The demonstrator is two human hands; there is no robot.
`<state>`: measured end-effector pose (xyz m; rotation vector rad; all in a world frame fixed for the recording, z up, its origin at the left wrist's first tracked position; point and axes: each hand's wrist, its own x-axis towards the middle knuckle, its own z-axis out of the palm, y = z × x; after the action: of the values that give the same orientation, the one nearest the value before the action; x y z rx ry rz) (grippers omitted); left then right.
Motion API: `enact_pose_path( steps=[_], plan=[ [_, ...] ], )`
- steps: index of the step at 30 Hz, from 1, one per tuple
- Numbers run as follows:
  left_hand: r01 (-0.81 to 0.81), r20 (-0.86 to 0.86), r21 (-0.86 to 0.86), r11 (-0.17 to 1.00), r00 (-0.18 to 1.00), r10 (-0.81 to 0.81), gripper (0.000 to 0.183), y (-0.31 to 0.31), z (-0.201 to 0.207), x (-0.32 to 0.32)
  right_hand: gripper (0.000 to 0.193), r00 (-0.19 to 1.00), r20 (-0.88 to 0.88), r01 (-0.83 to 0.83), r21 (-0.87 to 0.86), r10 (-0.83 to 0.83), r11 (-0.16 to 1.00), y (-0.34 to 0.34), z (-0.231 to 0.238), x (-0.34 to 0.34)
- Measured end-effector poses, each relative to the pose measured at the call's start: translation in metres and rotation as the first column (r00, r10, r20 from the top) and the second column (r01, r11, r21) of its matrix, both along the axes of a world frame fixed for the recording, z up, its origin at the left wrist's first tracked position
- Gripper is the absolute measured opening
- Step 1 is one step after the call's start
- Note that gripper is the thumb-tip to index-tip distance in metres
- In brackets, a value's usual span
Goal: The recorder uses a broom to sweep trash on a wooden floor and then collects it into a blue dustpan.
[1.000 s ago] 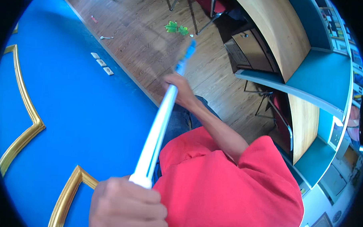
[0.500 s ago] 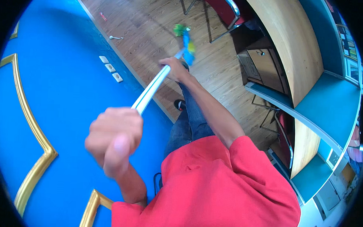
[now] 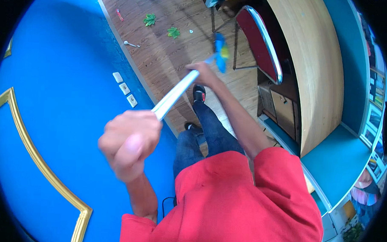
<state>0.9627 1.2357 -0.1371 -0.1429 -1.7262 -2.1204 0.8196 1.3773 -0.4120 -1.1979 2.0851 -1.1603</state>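
A broom with a pale white stick slants from lower left to upper right across the view. The fingers of my left hand are wrapped round its upper end, close to me. Farther down the stick, my right hand grips it too. The blue and yellow broom head, smeared by motion, is just above the wooden floor or on it; I cannot tell which. Left of it lie two green leaves, one nearer and one farther, with a small white bit close by.
A blue wall with gold moulding and white sockets runs along my left. By its foot lie a white spoon-like thing and a red wrapper. On the right stand a red chair and a wood and teal desk.
The broom head has swung to the right, away from the leaves, which now show plainly on the floor. Both hands have shifted slightly right with the stick. The view has turned a little.
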Motion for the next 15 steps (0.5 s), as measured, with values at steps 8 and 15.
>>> enact_pose_path(
  steps=[8, 15],
  plan=[
    [-0.087, -0.08, -0.248, 0.965, 0.994, 0.069, 0.039, -0.045, 0.128, 0.018, 0.019, 0.993, 0.015, -0.113, -0.229, 0.119, 0.967, -0.091, 0.088, 0.027],
    [0.137, 0.567, -0.451, 0.882, 0.807, 0.165, 0.028, -0.073, 0.063, -0.028, 0.016, 0.994, -0.071, 0.085, 0.094, -0.078, 0.992, -0.004, 0.055, -0.037]
  ],
)
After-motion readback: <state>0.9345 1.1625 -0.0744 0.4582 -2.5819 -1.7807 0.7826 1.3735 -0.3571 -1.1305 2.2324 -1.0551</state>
